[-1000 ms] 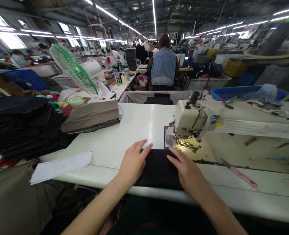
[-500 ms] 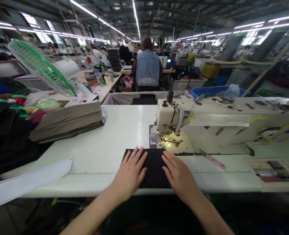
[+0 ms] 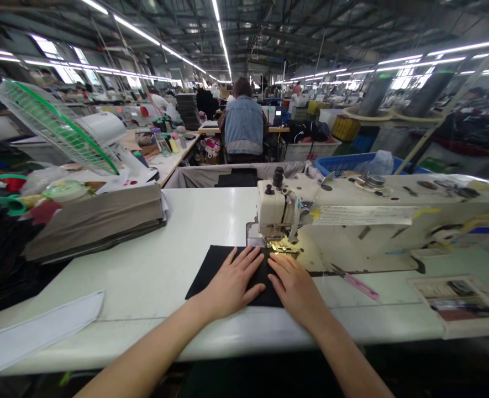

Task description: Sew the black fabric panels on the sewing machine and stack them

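A black fabric piece (image 3: 211,271) lies flat on the pale table (image 3: 145,293), its far edge close to the needle area of the sewing machine (image 3: 352,237). My left hand (image 3: 236,281) rests flat on the middle of the fabric with its fingers spread. On the fabric's right side lies my right hand (image 3: 294,284), fingers extended and slightly apart, the tips just in front of the lit presser foot (image 3: 283,249). Neither hand grips anything. The fingertips of the two hands are close together.
Pink-handled snips (image 3: 356,282) and a tray of small tools (image 3: 455,304) lie to the right. A grey-brown fabric stack (image 3: 99,221), a white strip (image 3: 41,331) and a fan (image 3: 62,127) are on the left. A person (image 3: 244,124) sits ahead.
The black fabric has moved forward toward the presser foot, and more of it shows left of my left hand. Both hands have moved forward and closer together. The view has shifted slightly.
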Available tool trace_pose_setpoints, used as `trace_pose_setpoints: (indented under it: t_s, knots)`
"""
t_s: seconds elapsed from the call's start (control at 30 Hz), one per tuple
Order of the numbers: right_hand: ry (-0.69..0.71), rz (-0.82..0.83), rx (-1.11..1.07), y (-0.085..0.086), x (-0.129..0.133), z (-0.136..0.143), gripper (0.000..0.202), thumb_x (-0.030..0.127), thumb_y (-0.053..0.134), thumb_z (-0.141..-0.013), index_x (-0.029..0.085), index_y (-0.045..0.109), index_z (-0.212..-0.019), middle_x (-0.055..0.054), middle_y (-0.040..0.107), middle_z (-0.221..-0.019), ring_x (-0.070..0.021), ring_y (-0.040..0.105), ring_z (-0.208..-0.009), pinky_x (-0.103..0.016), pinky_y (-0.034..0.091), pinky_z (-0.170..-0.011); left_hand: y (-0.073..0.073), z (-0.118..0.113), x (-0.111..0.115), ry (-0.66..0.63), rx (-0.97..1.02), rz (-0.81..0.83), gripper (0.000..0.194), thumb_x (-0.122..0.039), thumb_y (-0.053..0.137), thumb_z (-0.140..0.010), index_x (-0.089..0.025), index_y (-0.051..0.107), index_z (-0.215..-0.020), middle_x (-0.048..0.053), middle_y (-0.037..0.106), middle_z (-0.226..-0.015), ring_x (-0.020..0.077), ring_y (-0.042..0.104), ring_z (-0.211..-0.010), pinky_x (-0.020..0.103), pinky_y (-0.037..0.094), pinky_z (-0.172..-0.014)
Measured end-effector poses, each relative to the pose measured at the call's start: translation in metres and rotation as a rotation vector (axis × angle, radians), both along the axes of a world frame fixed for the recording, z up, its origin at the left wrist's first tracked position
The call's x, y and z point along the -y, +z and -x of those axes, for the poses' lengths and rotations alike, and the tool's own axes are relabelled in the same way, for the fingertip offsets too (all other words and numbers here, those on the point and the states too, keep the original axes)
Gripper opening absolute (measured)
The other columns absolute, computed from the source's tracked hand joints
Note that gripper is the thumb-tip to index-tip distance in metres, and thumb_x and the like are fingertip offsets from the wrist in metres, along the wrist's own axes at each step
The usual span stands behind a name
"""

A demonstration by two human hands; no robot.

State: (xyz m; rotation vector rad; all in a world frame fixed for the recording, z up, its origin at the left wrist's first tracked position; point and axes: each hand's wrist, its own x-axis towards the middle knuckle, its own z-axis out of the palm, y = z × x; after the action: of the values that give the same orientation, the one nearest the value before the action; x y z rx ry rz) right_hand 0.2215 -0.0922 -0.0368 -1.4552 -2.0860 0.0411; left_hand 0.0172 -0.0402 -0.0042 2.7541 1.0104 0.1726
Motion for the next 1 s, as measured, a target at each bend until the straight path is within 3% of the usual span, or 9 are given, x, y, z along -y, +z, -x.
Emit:
trace_pose_setpoints:
  t_s: [0.1,0.73,0.83,1.0]
  knots:
    - [-0.024,-0.009,-0.006,0.000,0.000,0.001,0.035,0.015,0.054,-0.094,0.018,0.064,-0.127,-0.013,0.066,-0.130,-0.0276,0.059,-0.122,-0.050,0.051,-0.105,-0.002,0.001,-0.003,-0.014,0.028,-0.010,0.065,-0.048,0.051,-0.098,-0.022,0.033,-0.155,0.010,0.028,-0.163,0.0283,0.023,-0.152,0.053,0.018,-0.123]
    - [-0.037,0.011,0.014,0.003,-0.003,0.003,0.036,0.014,0.052,-0.095,0.016,0.063,-0.129,-0.012,0.065,-0.130,-0.0289,0.058,-0.121,-0.051,0.051,-0.105,0.001,0.001,-0.012,-0.032,0.030,-0.021,0.067,-0.051,0.050,-0.098,-0.021,0.034,-0.155,0.011,0.030,-0.162,0.0295,0.024,-0.151,0.055,0.020,-0.122]
    - [0.005,-0.006,0.019,0.002,0.010,0.000,0.036,0.014,0.050,-0.096,0.016,0.063,-0.129,-0.012,0.066,-0.131,-0.0282,0.059,-0.122,-0.051,0.051,-0.105,0.002,0.004,-0.003,-0.057,0.037,-0.041,0.061,-0.046,0.050,-0.100,-0.023,0.036,-0.154,0.010,0.031,-0.162,0.0296,0.023,-0.152,0.056,0.020,-0.122]
    - [0.085,-0.025,0.034,0.001,0.050,-0.008,0.034,0.019,0.047,-0.100,0.015,0.062,-0.131,-0.011,0.066,-0.132,-0.0261,0.060,-0.122,-0.047,0.052,-0.105,0.011,0.013,0.030,-0.262,0.075,0.031,0.049,-0.025,0.047,-0.101,-0.030,0.043,-0.150,0.005,0.044,-0.156,0.0249,0.032,-0.149,0.051,0.023,-0.123]
